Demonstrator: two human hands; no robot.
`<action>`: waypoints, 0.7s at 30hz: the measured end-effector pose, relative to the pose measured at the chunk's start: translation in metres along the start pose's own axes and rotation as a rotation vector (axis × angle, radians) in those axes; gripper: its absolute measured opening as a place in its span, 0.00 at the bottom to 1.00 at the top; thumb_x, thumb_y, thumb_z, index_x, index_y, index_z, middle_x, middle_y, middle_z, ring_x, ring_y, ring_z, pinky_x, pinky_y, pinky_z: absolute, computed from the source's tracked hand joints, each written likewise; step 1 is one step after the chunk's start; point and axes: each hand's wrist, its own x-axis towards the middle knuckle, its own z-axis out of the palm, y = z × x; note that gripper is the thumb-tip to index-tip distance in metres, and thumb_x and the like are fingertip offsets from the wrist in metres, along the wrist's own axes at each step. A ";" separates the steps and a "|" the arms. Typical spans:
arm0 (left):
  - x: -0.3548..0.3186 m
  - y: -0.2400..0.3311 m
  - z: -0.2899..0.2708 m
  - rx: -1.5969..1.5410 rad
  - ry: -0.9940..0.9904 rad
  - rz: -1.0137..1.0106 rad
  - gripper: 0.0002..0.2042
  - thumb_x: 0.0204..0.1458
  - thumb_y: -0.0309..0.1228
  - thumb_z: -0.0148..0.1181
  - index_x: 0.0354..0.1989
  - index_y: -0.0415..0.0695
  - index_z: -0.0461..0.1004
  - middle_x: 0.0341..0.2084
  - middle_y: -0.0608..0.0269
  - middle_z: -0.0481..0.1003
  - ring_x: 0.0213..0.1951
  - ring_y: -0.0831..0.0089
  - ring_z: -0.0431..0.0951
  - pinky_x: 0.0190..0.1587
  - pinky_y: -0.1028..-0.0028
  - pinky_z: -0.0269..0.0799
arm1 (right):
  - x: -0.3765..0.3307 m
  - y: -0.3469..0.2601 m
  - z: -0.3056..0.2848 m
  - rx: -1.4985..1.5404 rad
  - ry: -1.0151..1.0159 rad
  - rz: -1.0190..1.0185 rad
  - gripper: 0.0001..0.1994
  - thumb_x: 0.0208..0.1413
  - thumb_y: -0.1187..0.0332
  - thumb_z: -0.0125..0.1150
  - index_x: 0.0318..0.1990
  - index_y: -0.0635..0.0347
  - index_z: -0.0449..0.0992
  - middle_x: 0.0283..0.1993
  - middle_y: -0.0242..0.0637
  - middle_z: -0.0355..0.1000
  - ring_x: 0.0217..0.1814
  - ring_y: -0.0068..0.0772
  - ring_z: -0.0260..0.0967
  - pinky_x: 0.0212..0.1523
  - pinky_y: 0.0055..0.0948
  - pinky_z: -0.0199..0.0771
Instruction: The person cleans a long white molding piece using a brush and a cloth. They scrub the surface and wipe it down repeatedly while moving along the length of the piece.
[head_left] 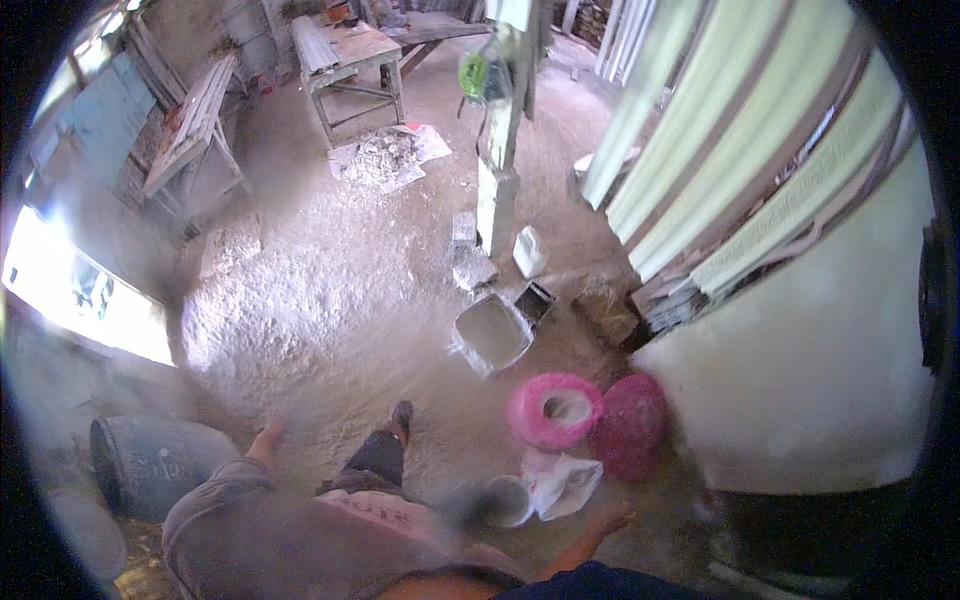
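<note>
Hands hang empty: right hand open just beside the white plastic bag, left hand well apart (blurred, apparently loose). A small white bowl touches the bag; reaching steadily would suit.

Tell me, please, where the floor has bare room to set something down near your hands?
Bare floor lies between the square tub, your leg and the pale rubble heap. It is crowded by the right hand: white bowl, white bag, pink roll.
</note>
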 end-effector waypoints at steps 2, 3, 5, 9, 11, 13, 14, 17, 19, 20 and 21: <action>0.033 -0.006 0.015 -0.219 -0.132 0.197 0.20 0.57 0.38 0.56 0.55 0.43 0.71 0.52 0.58 0.72 0.51 0.60 0.73 0.51 0.58 0.72 | 0.010 -0.049 -0.003 -0.104 0.234 -0.165 0.18 0.53 0.61 0.61 0.49 0.59 0.75 0.60 0.49 0.65 0.64 0.56 0.59 0.63 0.52 0.60; 0.043 -0.010 0.019 -0.389 -0.154 -0.016 0.20 0.57 0.38 0.57 0.55 0.43 0.71 0.53 0.58 0.72 0.52 0.60 0.73 0.52 0.58 0.71 | 0.015 -0.084 -0.004 -0.155 0.343 -0.255 0.19 0.52 0.59 0.62 0.49 0.59 0.74 0.55 0.51 0.69 0.61 0.55 0.62 0.62 0.53 0.60; 0.073 -0.011 0.024 -0.824 -0.178 -0.407 0.20 0.56 0.39 0.58 0.55 0.44 0.72 0.54 0.59 0.72 0.53 0.60 0.73 0.55 0.60 0.69 | 0.023 -0.207 -0.011 -0.077 0.037 -0.253 0.18 0.51 0.59 0.64 0.46 0.60 0.75 0.54 0.50 0.70 0.60 0.55 0.62 0.62 0.53 0.60; 0.210 0.037 -0.020 -0.927 -0.280 -0.333 0.21 0.55 0.40 0.60 0.55 0.45 0.73 0.54 0.60 0.73 0.54 0.62 0.73 0.57 0.61 0.68 | 0.038 -0.341 0.057 0.052 0.046 -0.639 0.15 0.49 0.61 0.64 0.43 0.57 0.78 0.49 0.49 0.72 0.56 0.53 0.65 0.59 0.49 0.63; 0.258 0.048 -0.068 -0.826 -0.163 -0.211 0.21 0.55 0.41 0.59 0.56 0.46 0.72 0.53 0.61 0.73 0.53 0.64 0.73 0.56 0.61 0.68 | -0.030 -0.492 0.087 0.115 -0.078 -0.736 0.15 0.44 0.60 0.68 0.40 0.55 0.78 0.50 0.53 0.70 0.54 0.54 0.65 0.57 0.49 0.63; 0.319 0.098 -0.120 -0.773 -0.078 -0.068 0.21 0.56 0.42 0.59 0.56 0.47 0.72 0.53 0.62 0.74 0.52 0.65 0.74 0.55 0.62 0.69 | -0.069 -0.622 0.078 0.205 -0.195 -1.029 0.15 0.46 0.61 0.68 0.40 0.55 0.77 0.53 0.56 0.68 0.57 0.60 0.62 0.60 0.51 0.61; 0.343 0.124 -0.145 -0.774 -0.018 -0.012 0.21 0.56 0.42 0.59 0.56 0.47 0.72 0.52 0.63 0.74 0.52 0.66 0.74 0.55 0.62 0.69 | -0.103 -0.693 0.060 0.259 -0.289 -1.112 0.14 0.48 0.61 0.67 0.41 0.55 0.77 0.55 0.58 0.67 0.59 0.61 0.61 0.62 0.52 0.60; 0.417 0.243 -0.215 -0.845 0.025 0.135 0.22 0.57 0.43 0.59 0.57 0.48 0.71 0.51 0.64 0.75 0.51 0.68 0.75 0.53 0.62 0.69 | -0.130 -0.834 0.040 0.299 -0.121 -1.405 0.15 0.50 0.63 0.66 0.45 0.56 0.75 0.63 0.58 0.61 0.66 0.59 0.56 0.66 0.49 0.56; 0.432 0.301 -0.265 -0.903 0.041 0.179 0.22 0.57 0.44 0.58 0.57 0.49 0.71 0.50 0.65 0.75 0.50 0.70 0.75 0.53 0.63 0.70 | -0.143 -0.929 0.031 0.347 -0.145 -1.489 0.16 0.50 0.65 0.66 0.47 0.57 0.75 0.65 0.57 0.58 0.68 0.58 0.53 0.68 0.48 0.55; 0.442 0.323 -0.287 -0.921 0.014 0.207 0.22 0.58 0.44 0.58 0.58 0.49 0.71 0.51 0.65 0.75 0.50 0.70 0.75 0.52 0.63 0.70 | -0.154 -0.965 0.016 0.406 -0.203 -1.453 0.16 0.50 0.67 0.66 0.47 0.58 0.75 0.66 0.56 0.57 0.69 0.57 0.53 0.68 0.47 0.54; 0.456 0.341 -0.308 -0.935 -0.020 0.241 0.22 0.58 0.44 0.57 0.58 0.49 0.70 0.52 0.65 0.75 0.50 0.70 0.76 0.52 0.64 0.70 | -0.159 -1.001 0.006 0.408 -0.200 -1.482 0.17 0.49 0.68 0.66 0.47 0.58 0.74 0.66 0.55 0.57 0.68 0.57 0.53 0.68 0.47 0.55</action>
